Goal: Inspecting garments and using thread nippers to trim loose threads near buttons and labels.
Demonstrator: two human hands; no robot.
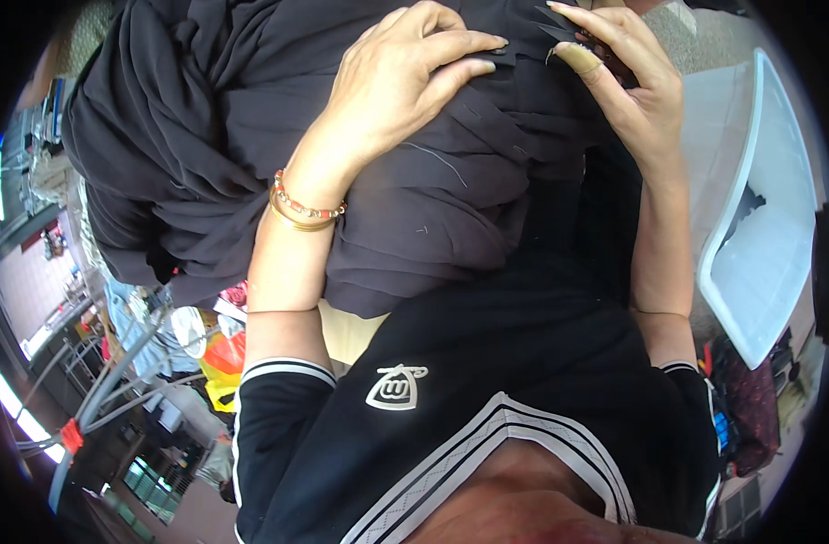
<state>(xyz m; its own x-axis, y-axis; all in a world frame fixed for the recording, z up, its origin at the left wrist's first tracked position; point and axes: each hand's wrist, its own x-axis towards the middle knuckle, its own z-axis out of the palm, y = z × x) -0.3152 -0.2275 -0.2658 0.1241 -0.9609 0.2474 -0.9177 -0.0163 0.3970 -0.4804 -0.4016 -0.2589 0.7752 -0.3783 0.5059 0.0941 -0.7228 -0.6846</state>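
A large heap of dark grey-black cloth (423,218) spreads over my lap, with a few loose pale threads on it. My left hand (405,77) lies over the cloth, thumb and forefinger pinched on its edge. A beaded bracelet (296,201) and a gold bangle (296,222) circle that wrist. To the right, my right hand (627,77) is curled around small thread snips (552,31), their dark pointed blades spread apart towards the cloth. A tan covering (579,57) wraps the right thumb. The palm hides most of the snips.
At my right stands a pale plastic bin (766,263) with a dark scrap inside. A dark red patterned bag or cloth (745,408) lies below it. On the left are grey metal bars (115,372) with a red tie, and a red and yellow plastic bag (224,363).
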